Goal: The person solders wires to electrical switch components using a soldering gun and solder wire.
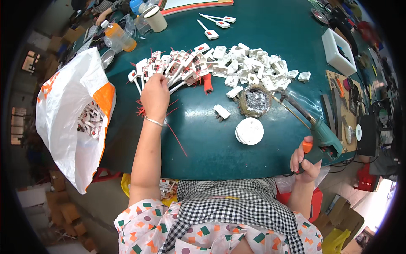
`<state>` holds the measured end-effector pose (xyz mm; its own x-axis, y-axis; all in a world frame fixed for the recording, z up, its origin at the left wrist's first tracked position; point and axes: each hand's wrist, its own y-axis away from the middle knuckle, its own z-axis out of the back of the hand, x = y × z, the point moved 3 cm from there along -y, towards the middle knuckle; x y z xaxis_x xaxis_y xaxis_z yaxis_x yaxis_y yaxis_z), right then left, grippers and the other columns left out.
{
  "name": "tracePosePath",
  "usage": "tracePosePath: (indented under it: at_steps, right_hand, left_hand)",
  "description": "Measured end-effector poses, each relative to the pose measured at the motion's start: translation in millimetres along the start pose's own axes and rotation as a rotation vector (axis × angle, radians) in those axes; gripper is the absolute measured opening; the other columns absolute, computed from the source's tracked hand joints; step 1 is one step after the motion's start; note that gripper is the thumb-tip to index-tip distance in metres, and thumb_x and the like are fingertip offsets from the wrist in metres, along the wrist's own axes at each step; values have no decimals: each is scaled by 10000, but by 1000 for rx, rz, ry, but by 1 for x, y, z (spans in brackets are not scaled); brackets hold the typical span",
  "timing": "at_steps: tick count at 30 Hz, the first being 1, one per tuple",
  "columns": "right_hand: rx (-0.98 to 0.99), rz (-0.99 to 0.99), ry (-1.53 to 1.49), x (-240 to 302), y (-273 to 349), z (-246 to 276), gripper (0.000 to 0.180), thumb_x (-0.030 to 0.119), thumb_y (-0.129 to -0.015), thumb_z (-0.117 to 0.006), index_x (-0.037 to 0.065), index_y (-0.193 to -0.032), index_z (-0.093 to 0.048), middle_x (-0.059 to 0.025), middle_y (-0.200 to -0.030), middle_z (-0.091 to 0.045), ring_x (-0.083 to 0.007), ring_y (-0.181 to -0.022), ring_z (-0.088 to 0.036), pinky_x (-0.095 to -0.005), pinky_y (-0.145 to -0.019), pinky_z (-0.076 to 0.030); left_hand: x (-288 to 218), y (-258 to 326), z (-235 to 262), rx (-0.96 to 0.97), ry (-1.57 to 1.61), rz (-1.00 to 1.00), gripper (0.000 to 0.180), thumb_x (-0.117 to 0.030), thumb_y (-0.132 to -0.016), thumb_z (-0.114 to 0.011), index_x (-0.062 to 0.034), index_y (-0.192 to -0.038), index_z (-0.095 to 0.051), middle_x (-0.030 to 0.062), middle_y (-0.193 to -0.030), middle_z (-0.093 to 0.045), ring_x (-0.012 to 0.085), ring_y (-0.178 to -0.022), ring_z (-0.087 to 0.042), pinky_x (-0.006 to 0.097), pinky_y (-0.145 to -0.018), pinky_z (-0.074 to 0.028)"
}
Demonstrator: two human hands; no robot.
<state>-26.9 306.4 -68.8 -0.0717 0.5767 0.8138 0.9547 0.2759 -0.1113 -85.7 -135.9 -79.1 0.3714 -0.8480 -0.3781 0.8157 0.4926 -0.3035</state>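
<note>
My right hand (305,163) is wrapped round the handle of a green soldering gun (325,137) with an orange trigger. Its long metal tip reaches left to the rim of a round, crusted pot (255,101) with silvery material inside. My left hand (155,95) is at the near left edge of a heap of white plastic pieces with stems and red wires (179,63); its fingers are curled together, and what they hold is hidden. Loose red wires (141,111) lie beside that wrist. A single white casing (221,111) and a round white lid-like disc (249,131) lie near the pot.
White open casings (253,63) are heaped behind the pot. At left stands an open white bag (69,122) with similar pieces inside. Several stemmed pieces (211,34) lie farther back. A white box (338,53) and a tool board (344,97) are at right; an orange-drink bottle (120,37) is back left.
</note>
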Motion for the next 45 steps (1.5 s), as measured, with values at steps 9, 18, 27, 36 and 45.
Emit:
tracePosePath:
  at_steps: [9, 18, 27, 36, 45]
  right_hand:
    - [-161, 73, 495, 39, -20, -36, 648, -20, -755, -705, -69, -1338, -427, -211, -1121, -606, -145, -586, -548, -257, -449, -479]
    - [10, 130, 407, 24, -29, -72, 560, -137, -738, -687, -44, -1265, -521, -165, -1201, -586, -156, -776, -600, -255, -542, -518]
    - [-51, 192, 391, -2, -56, -93, 592, -24, -823, -684, -52, -1355, -426, -151, -969, -638, -267, -893, -663, -274, -630, -545]
    - [-55, 100, 338, -27, -54, -102, 296, -83, -814, -701, -42, -1092, -611, -105, -1048, -689, -146, -935, -669, -269, -760, -554]
    - [100, 204, 570, -28, -48, -98, 521, -103, -795, -692, -51, -1276, -498, -150, -1196, -579, -233, -975, -661, -346, -787, -596]
  left_hand:
    - [-20, -11, -4, -233, 92, -376, 81, -114, -792, -719, -64, -856, -723, 66, -937, -590, 282, -884, -571, 405, -746, -464]
    - [-12, 2, -3, -127, 106, -291, 129, -33, -777, -702, -36, -877, -620, 117, -1047, -562, 322, -972, -556, 435, -829, -456]
    - [-87, 94, 61, -87, 501, -451, 122, 52, -859, -623, 5, -936, -542, 157, -790, -596, 335, -673, -596, 381, -601, -475]
    - [-115, 146, 70, 363, 844, -315, 362, 69, -806, -675, -5, -1115, -501, 161, -1195, -551, 199, -709, -640, 287, -649, -537]
    - [-124, 146, 56, 444, 1031, -217, 536, 86, -760, -708, -23, -1238, -492, 141, -1231, -512, 165, -901, -608, 255, -609, -516]
